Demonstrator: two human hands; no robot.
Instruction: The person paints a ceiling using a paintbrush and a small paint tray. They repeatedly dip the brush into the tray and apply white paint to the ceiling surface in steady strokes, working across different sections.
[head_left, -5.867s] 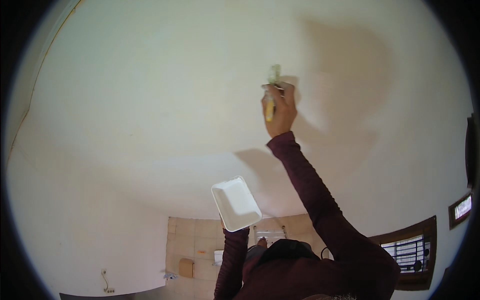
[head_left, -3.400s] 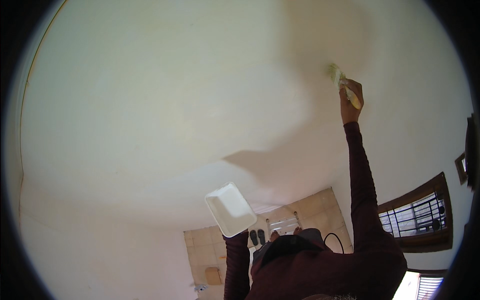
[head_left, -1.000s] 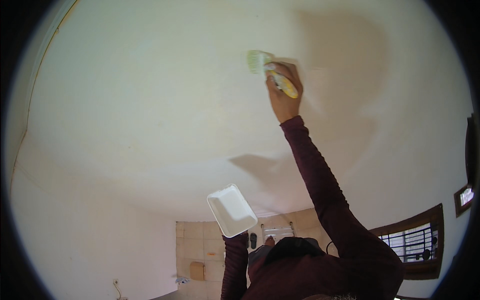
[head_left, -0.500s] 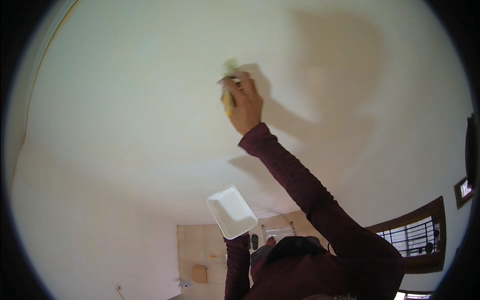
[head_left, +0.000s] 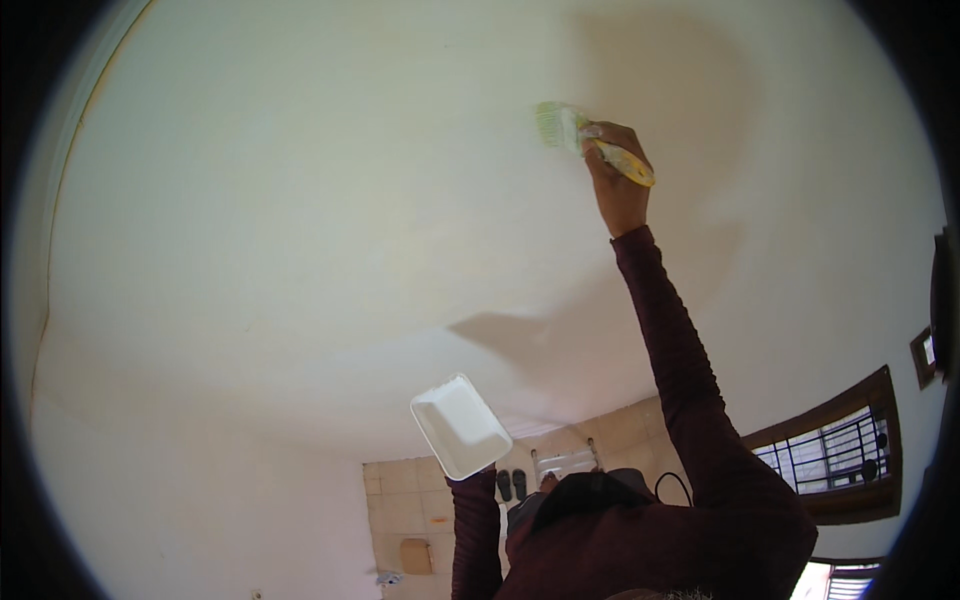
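My right hand (head_left: 622,165) is raised against the pale wall (head_left: 300,180), its fingers closed round the yellow handle of a wide paintbrush (head_left: 578,130). The brush's greenish, paint-coated bristles point left and lie at the wall's surface. Lower down, a white rectangular tray (head_left: 462,425) is held up at the end of my left sleeve (head_left: 476,530). Its inside is white and faces up. The tray hides nearly all of my left hand, which supports it from the near side or below.
Far below lies a tiled floor (head_left: 400,495) with dark slippers (head_left: 511,485), a light brown square piece (head_left: 416,556) and a pale stool or step (head_left: 566,462) near my feet. A barred window (head_left: 835,455) in a brown frame is at the right. Shadows fall on the wall.
My right hand has swept the paintbrush to the right across the wall, and the handle has turned so the bristles point left. The tray has stayed almost in place.
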